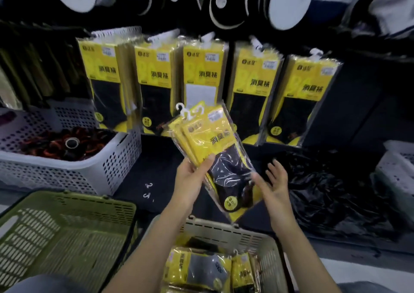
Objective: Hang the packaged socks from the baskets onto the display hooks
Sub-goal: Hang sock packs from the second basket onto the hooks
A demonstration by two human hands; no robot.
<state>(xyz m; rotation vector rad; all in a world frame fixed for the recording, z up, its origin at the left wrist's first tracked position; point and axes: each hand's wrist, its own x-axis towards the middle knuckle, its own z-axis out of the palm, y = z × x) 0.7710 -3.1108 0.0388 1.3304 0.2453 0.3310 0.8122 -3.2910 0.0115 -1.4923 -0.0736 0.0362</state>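
Yellow-and-black sock packs [210,140], a perforated white basket [94,169], an olive-green basket [67,225], a beige basket [224,232].

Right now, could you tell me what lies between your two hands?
In the head view, the fanned sock packs, gripped by the left hand; the open right hand is at their lower edge.

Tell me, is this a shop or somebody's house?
Most likely a shop. Rows of matching yellow sock packs hang on a display, the left hand holds more sock packs with plastic hangers, and a beige basket of stock waits below.
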